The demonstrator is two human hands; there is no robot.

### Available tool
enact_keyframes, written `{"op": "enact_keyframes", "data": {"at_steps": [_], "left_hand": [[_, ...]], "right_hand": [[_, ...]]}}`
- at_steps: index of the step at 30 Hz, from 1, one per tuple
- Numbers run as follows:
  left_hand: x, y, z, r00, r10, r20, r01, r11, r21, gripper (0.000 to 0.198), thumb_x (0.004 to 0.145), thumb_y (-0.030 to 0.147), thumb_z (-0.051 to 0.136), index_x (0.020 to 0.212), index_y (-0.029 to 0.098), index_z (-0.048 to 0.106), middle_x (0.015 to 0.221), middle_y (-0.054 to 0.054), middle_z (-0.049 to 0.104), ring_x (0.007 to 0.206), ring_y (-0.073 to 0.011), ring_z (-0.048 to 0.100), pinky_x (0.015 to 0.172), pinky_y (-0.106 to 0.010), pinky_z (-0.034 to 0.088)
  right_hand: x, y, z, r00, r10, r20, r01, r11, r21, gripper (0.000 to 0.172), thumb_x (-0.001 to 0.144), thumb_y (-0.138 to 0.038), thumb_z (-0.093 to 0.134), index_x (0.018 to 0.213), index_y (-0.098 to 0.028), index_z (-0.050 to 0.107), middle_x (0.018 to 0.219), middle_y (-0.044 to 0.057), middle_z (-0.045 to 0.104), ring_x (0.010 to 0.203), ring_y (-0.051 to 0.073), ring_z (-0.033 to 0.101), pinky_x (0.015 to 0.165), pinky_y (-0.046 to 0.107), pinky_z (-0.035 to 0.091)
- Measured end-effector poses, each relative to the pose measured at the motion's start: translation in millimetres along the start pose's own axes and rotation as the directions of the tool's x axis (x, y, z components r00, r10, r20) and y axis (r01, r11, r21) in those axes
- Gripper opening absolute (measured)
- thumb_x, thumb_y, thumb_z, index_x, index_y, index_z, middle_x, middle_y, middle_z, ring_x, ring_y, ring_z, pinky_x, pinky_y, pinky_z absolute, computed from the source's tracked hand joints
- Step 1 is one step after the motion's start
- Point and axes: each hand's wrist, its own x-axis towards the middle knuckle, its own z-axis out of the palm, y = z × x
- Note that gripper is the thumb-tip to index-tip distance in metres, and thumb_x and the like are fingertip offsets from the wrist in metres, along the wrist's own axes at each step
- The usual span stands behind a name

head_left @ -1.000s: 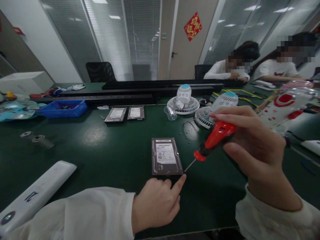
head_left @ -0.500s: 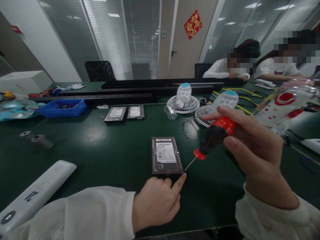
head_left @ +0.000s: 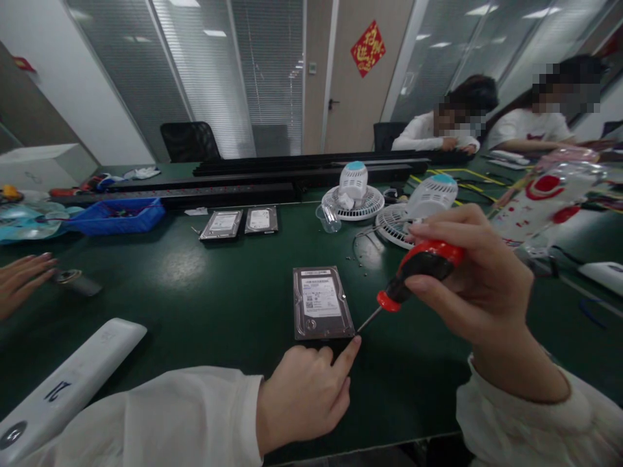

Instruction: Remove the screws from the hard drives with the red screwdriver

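Observation:
A hard drive [head_left: 322, 303] lies label-up on the green table [head_left: 204, 292] in front of me. My left hand [head_left: 306, 394] rests at its near edge, fingers curled, with the forefinger stretched to the drive's near right corner. My right hand [head_left: 474, 275] is closed on a red-and-black screwdriver [head_left: 413, 272]. The screwdriver's thin tip touches that same corner, right by my fingertip.
Two more hard drives [head_left: 238, 222] lie farther back. Two small white fans [head_left: 357, 191] and a clear cup [head_left: 328, 218] stand behind the drive, with loose screws near them. A blue tray [head_left: 117, 215] sits left. A white device [head_left: 68, 383] lies near left. Another person's hand [head_left: 19, 279] reaches in at left.
My fingers have turned the screwdriver handle while its tip stays at the drive's corner. Another person's hand has come in at the left edge beside the small metal cylinder.

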Motion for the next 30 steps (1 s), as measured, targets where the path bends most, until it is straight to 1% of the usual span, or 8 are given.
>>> {"op": "enact_keyframes", "data": {"at_steps": [3, 6, 9, 12, 17, 20, 24, 30], "left_hand": [[0.6, -0.1, -1.2, 1.000, -0.009, 0.008, 0.009, 1.000, -0.002, 0.063, 0.103, 0.032, 0.041, 0.162, 0.013, 0.029, 0.090, -0.008, 0.070, 0.073, -0.0250, 0.070, 0.061, -0.038, 0.057], [0.9, -0.2, -2.2, 1.000, -0.010, 0.017, 0.010, 1.000, -0.008, 0.063, 0.103, 0.031, 0.041, 0.162, 0.013, 0.029, 0.090, -0.008, 0.070, 0.072, -0.0246, 0.070, 0.061, -0.037, 0.057], [0.5, -0.3, -2.4, 1.000, -0.008, 0.016, 0.008, 1.000, -0.003, 0.063, 0.103, 0.032, 0.042, 0.162, 0.013, 0.030, 0.090, -0.009, 0.070, 0.073, -0.0244, 0.070, 0.062, -0.036, 0.057], [0.2, -0.9, -1.6, 1.000, -0.005, 0.008, 0.005, 1.000, -0.003, 0.063, 0.103, 0.032, 0.041, 0.162, 0.013, 0.029, 0.091, -0.009, 0.070, 0.075, -0.0246, 0.071, 0.063, -0.036, 0.057], [0.4, -2.1, 0.4, 1.000, -0.002, 0.013, 0.002, 1.000, -0.015, 0.063, 0.104, 0.032, 0.040, 0.162, 0.013, 0.029, 0.091, -0.008, 0.070, 0.074, -0.0246, 0.070, 0.062, -0.037, 0.058], [0.4, -2.0, 0.7, 1.000, -0.002, 0.019, 0.002, 1.000, -0.018, 0.063, 0.103, 0.032, 0.041, 0.163, 0.014, 0.028, 0.090, -0.008, 0.070, 0.073, -0.0242, 0.070, 0.062, -0.037, 0.058], [1.0, -1.7, 0.0, 1.000, -0.005, 0.025, 0.005, 1.000, 0.003, 0.064, 0.103, 0.032, 0.041, 0.163, 0.014, 0.028, 0.092, -0.008, 0.071, 0.074, -0.0252, 0.071, 0.062, -0.038, 0.058], [0.7, -2.8, 0.4, 1.000, 0.000, 0.016, 0.000, 1.000, 0.003, 0.064, 0.103, 0.032, 0.041, 0.163, 0.014, 0.027, 0.090, -0.007, 0.070, 0.072, -0.0251, 0.070, 0.060, -0.038, 0.058]], "right_hand": [[-2.3, -1.3, 0.5, 0.998, 0.038, 0.052, -0.039, 0.999, 0.018, 0.055, 0.092, -0.030, 0.063, 0.147, -0.030, 0.058, 0.121, 0.008, 0.064, 0.111, 0.027, 0.057, 0.090, 0.047, 0.048], [-4.3, -1.6, 1.0, 0.988, 0.105, 0.109, -0.119, 0.984, 0.134, 0.061, 0.095, -0.021, 0.051, 0.154, -0.033, 0.048, 0.141, 0.006, 0.061, 0.124, 0.029, 0.057, 0.101, 0.051, 0.046], [-3.4, -0.9, 3.7, 0.996, 0.088, 0.024, -0.091, 0.984, 0.152, 0.068, 0.083, -0.013, 0.067, 0.147, -0.033, 0.057, 0.117, 0.005, 0.070, 0.104, 0.026, 0.063, 0.091, 0.047, 0.049], [-2.9, 0.1, 6.6, 0.997, 0.027, -0.075, -0.021, 0.997, 0.069, 0.067, 0.072, -0.013, 0.080, 0.136, -0.031, 0.067, 0.100, 0.003, 0.068, 0.089, 0.023, 0.060, 0.082, 0.043, 0.047], [-8.1, -1.5, 7.8, 0.986, 0.153, 0.069, -0.163, 0.971, 0.172, 0.061, 0.095, -0.024, 0.054, 0.155, -0.034, 0.047, 0.141, 0.006, 0.064, 0.122, 0.030, 0.059, 0.102, 0.053, 0.043], [-9.0, -2.2, 9.9, 0.983, 0.178, 0.035, -0.181, 0.967, 0.181, 0.064, 0.092, -0.019, 0.058, 0.153, -0.036, 0.049, 0.129, 0.004, 0.068, 0.112, 0.027, 0.063, 0.096, 0.050, 0.048], [-8.5, 0.9, 13.1, 0.996, 0.054, -0.076, -0.049, 0.997, 0.062, 0.061, 0.082, -0.020, 0.072, 0.140, -0.034, 0.062, 0.108, 0.002, 0.066, 0.093, 0.023, 0.058, 0.079, 0.041, 0.050], [-15.1, 1.8, 14.7, 0.986, 0.167, 0.011, -0.165, 0.955, 0.248, 0.060, 0.095, -0.025, 0.052, 0.154, -0.034, 0.048, 0.146, 0.001, 0.060, 0.123, 0.029, 0.057, 0.105, 0.057, 0.045]]}}
